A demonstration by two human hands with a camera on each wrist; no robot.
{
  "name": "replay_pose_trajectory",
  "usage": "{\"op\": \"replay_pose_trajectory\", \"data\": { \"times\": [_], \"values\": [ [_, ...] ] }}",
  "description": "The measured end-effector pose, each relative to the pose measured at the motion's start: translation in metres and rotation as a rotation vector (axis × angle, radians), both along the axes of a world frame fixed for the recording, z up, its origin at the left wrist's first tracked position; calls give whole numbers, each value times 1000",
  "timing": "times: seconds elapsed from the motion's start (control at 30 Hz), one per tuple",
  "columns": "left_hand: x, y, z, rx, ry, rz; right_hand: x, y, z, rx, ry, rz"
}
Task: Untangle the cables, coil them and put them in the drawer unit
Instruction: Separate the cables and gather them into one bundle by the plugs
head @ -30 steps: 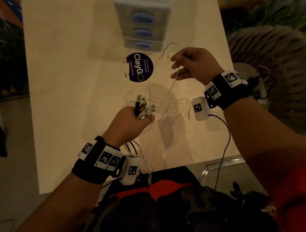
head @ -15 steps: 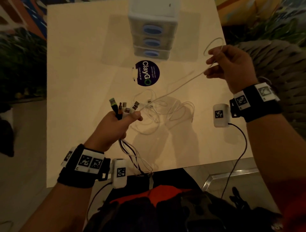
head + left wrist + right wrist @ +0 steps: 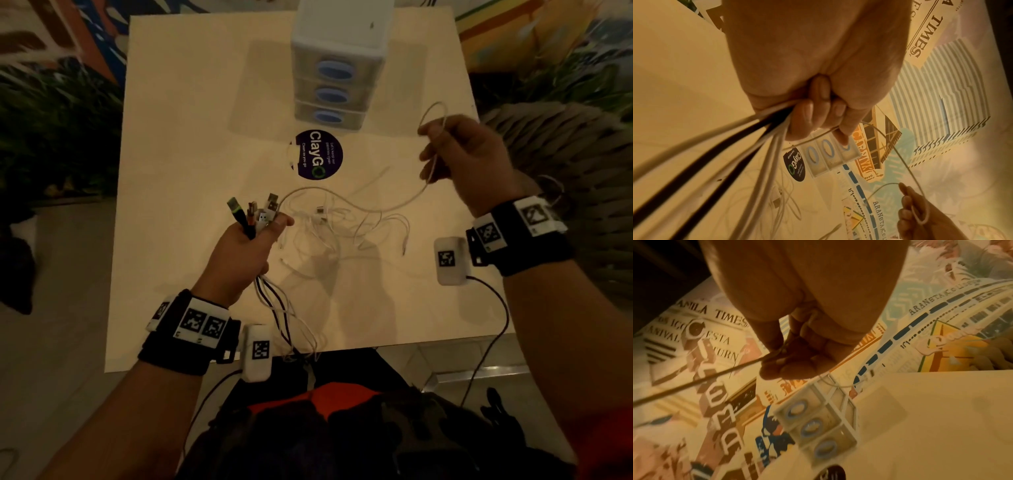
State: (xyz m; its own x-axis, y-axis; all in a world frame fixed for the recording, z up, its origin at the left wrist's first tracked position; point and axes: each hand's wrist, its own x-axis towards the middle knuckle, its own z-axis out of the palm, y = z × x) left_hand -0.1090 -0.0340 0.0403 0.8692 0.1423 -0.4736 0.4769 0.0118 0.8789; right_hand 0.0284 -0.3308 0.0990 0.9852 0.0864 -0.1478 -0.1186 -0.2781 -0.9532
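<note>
Left hand (image 3: pixel 245 245) grips the plug bundle (image 3: pixel 255 214); right hand (image 3: pixel 471 161) pinches one white cable (image 3: pixel 387 207) running toward the surface's right edge

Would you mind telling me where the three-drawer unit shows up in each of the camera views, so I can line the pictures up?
Head: the drawer unit stands at the top centre, on the table's far side.
Left wrist: the unit appears small at centre, just below the left hand gripping the cable bundle.
Right wrist: it sits lower centre, tilted, under the right hand.
Shared landmark: the round dark ClayGo sticker in front of the unit.
</note>
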Motion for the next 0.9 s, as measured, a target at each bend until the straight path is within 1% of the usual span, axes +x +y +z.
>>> {"op": "replay_pose_trajectory", "data": {
  "times": [0.07,0.13,0.27,0.37,0.43,0.5,0.57,0.67,0.77,0.83,0.9],
  "values": [
    [-2,1,4,-49,-51,9,-8,11,-5,-66,96,56],
    [-5,3,8,-107,-100,14,-18,19,-8,-108,126,78],
    [-8,5,23,-197,-190,1,-36,23,-16,-67,96,119],
    [-10,4,35,-244,-244,-25,-50,35,-24,-67,50,284],
    [-11,2,41,-269,-272,-50,-60,49,-21,-106,-14,388],
    [-12,0,46,-286,-295,-69,-67,65,-13,-104,-59,466],
    [-11,-1,49,-275,-314,-57,-72,79,-4,-75,-10,549],
    [-11,-1,54,-250,-356,-15,-80,90,3,12,131,667],
    [-12,7,57,-296,-338,35,-87,87,1,-7,140,697],
    [-15,14,57,-332,-299,30,-91,81,-4,-4,121,646],
    [-20,20,58,-355,-263,-28,-91,73,-9,66,64,552]
  ]
}}
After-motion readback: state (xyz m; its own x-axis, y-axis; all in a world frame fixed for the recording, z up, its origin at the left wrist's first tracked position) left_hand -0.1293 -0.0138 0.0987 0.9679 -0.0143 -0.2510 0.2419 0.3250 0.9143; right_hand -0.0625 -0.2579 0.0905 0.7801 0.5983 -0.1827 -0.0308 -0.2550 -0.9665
